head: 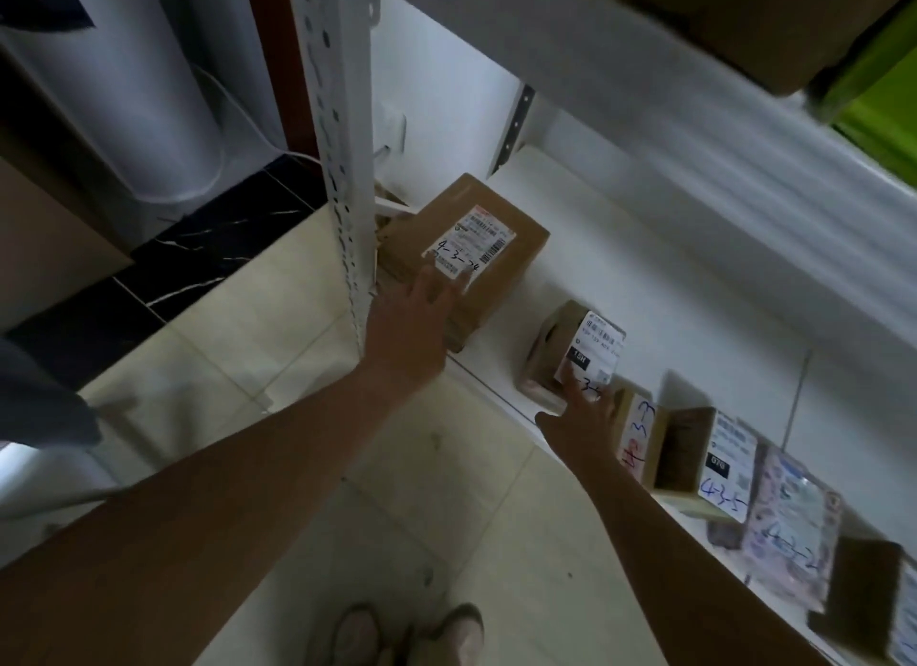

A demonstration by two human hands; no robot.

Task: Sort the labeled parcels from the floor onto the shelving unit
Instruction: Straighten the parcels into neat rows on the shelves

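White shelving point(620, 268) stands over pale floor tiles point(278, 328), and at the left end of its low shelf sits the big brown carton point(526, 248), hand-marked 4-3- with the last digits unclear; my left grip point(412, 328) lies open with straight fingers against its near face. To the right stand parcels inked 4-3-3 point(640, 432), 4-3-5 point(724, 467) and 4-3-2 point(789, 521). Between carton and row, the small box point(551, 338) tagged 15H has my right grip point(585, 417) open, fingertips touching its label.

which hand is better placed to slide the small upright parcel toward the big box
Right. The right hand touches the small parcel; the left hand rests on the big box by the shelf post.
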